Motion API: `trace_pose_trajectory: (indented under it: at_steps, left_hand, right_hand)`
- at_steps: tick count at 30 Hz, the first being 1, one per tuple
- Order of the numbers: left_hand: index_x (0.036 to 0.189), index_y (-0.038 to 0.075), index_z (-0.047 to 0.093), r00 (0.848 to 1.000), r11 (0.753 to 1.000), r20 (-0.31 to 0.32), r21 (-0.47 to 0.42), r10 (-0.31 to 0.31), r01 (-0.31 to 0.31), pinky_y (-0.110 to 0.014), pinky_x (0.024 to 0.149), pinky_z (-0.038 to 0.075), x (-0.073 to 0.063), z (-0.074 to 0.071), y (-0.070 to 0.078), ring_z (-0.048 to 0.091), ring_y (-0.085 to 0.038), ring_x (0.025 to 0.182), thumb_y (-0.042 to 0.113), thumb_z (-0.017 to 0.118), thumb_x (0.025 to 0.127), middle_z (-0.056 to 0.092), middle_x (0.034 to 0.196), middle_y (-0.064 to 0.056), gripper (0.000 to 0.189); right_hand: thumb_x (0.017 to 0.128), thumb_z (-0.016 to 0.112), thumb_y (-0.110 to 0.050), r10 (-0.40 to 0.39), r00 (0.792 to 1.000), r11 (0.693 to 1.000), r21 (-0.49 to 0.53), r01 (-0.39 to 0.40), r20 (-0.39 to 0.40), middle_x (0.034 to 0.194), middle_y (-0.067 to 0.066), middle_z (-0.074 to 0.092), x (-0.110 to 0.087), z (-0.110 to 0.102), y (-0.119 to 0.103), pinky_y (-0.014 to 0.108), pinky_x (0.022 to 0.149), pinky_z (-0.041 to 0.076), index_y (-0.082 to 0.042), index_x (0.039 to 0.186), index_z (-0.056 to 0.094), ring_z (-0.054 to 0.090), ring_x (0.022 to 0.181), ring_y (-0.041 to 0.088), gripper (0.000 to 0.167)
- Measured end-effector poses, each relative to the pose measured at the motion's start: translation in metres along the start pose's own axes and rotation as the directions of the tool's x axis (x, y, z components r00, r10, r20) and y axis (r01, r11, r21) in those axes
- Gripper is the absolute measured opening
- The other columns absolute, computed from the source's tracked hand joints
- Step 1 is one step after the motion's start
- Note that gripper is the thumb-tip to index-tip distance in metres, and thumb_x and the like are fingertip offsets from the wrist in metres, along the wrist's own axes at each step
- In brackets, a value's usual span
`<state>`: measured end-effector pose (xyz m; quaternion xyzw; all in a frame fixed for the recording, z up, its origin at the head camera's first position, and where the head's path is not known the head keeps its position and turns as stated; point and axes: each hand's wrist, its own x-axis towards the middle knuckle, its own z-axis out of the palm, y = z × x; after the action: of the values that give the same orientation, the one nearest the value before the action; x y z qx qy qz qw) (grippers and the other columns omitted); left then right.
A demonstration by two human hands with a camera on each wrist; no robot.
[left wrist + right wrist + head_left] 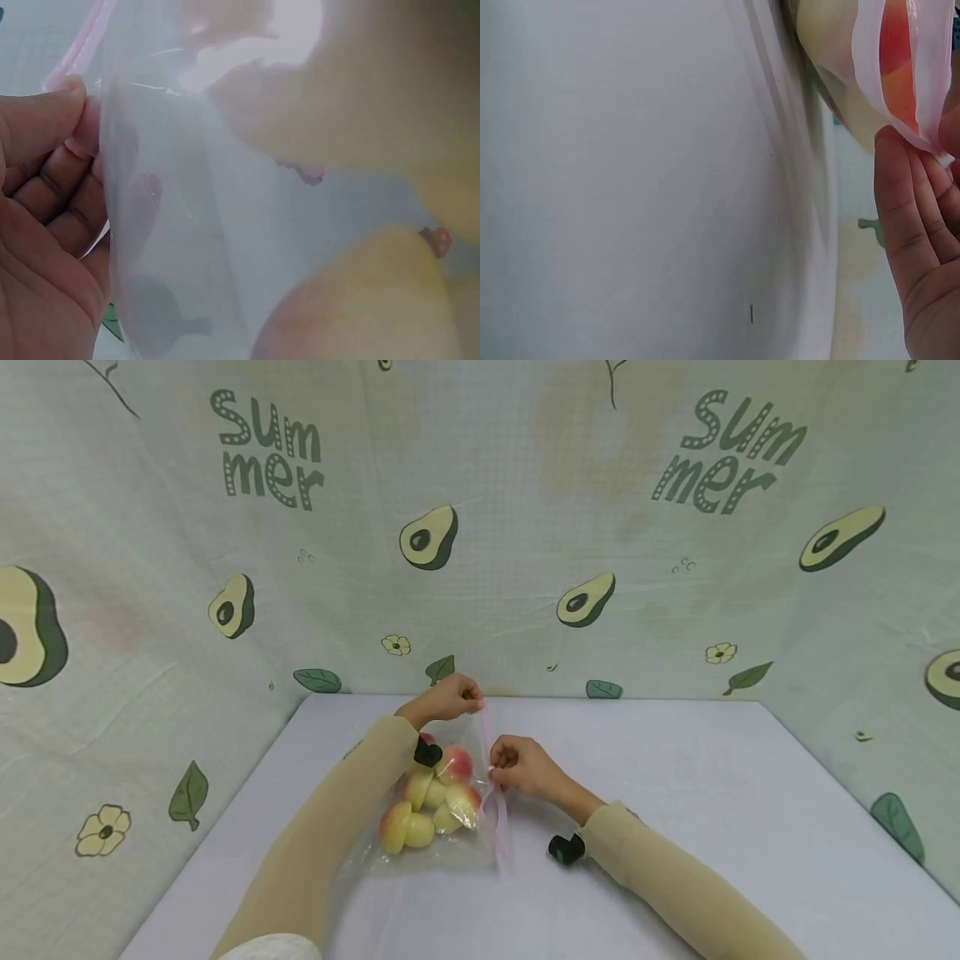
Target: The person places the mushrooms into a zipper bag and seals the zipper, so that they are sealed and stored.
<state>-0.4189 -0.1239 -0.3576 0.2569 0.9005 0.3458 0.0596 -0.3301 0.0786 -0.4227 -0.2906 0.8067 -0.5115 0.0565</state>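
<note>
A clear zip bag (459,858) lies on the table with its pink zip edge (501,835) facing right. Inside it are several yellow fruits (396,827) blushed red. At the far end of that edge, my left hand (448,697) pinches the corner between thumb and finger. Partway along the pink strip, my right hand (527,767) pinches a small white zip slider (946,160). Nearer me, the two pink strips stand apart, and red and yellow fruit shows through the gap in the right wrist view. My left sleeve overlaps part of the bag.
The white table (675,793) stretches to both sides of the bag. Behind and beside it hangs a pale cloth (510,527) printed with avocados, leaves and lettering. A black wrist camera (566,849) sits by my right cuff.
</note>
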Motion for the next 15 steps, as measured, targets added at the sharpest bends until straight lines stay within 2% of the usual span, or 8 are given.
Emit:
trace_pose_trajectory:
  at_steps: [10,15]
  left_hand:
    - [0.088,0.003,0.065,1.000,1.000,0.014,0.008,-0.019,0.019,-0.026,0.062,0.045,0.000,-0.001,0.003,0.056,-0.015,0.073,0.009,0.060,0.093,0.064,0.082,-0.005,0.009]
    - [0.089,0.004,0.065,0.999,1.000,0.027,0.011,-0.025,0.024,-0.026,0.062,0.044,0.000,0.000,0.004,0.055,-0.015,0.073,0.010,0.060,0.093,0.064,0.084,-0.007,0.009]
  right_hand:
    - [0.078,0.066,0.001,0.003,0.999,1.000,-0.019,-0.002,0.045,0.071,0.004,0.059,-0.014,0.001,-0.010,0.031,0.053,0.051,-0.006,0.085,0.057,0.060,0.060,0.016,0.013]
    - [0.078,0.066,-0.001,0.009,0.999,0.998,-0.061,-0.006,0.043,0.071,0.002,0.059,-0.021,0.003,-0.013,0.029,0.052,0.050,-0.008,0.085,0.057,0.059,0.060,0.014,0.013]
